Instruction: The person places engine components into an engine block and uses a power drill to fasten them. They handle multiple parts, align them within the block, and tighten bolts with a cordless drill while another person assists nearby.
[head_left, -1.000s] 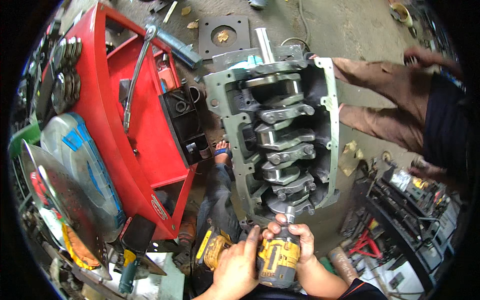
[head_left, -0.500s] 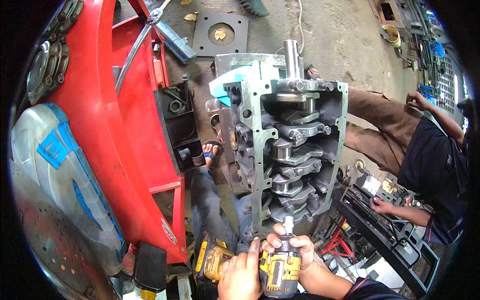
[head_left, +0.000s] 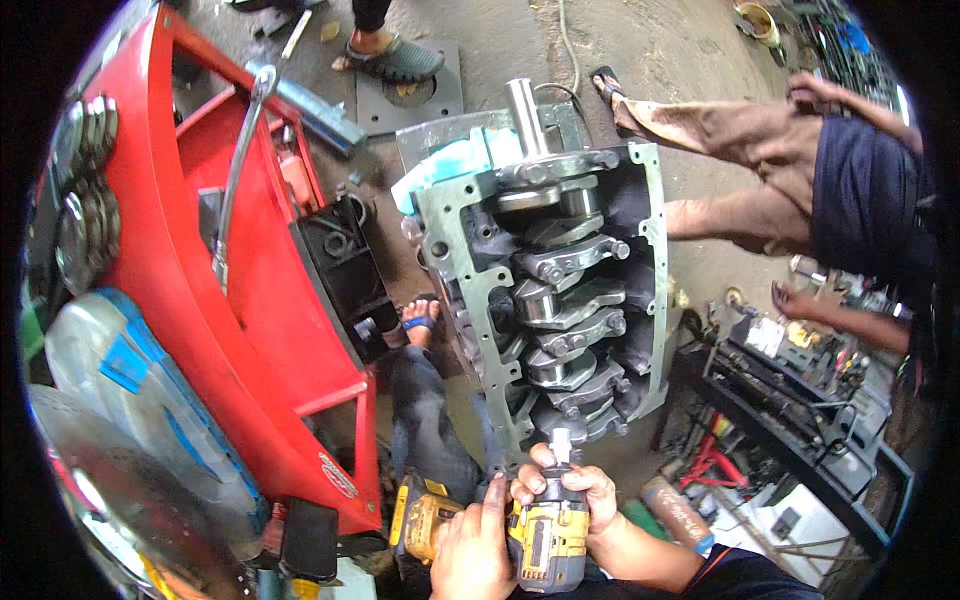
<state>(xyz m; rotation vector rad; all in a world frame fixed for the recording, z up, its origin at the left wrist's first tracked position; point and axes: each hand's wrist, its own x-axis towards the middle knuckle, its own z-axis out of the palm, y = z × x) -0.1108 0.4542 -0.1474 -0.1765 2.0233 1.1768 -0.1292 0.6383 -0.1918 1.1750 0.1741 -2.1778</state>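
A yellow and black cordless impact wrench [head_left: 553,535] is held close to my body, its nose pointing away from me. My left hand [head_left: 475,555] is closed over its grip, beside the battery end. Wrapped around the nose is my right hand [head_left: 600,505], fingers on one side and thumb on the other. A silver socket [head_left: 561,446] sits on the wrench's tip, just short of the near end of the engine block [head_left: 640,190]. Inside the block lies a crankshaft [head_left: 540,305] under bolted bearing caps [head_left: 575,258]; its bright shaft end sticks out at the far side.
A red tool cart [head_left: 200,330] with a ratchet [head_left: 240,170] stands at left, next to a dark parts box [head_left: 340,240]. A co-worker's legs [head_left: 740,140] are right of the block; another person's foot [head_left: 400,60] rests on a grey plate. A loaded metal rack [head_left: 790,400] is at right.
The view has shifted, with the block now further left and tilted. A co-worker's foot has come onto the grey plate. My grip on the impact wrench is the same.
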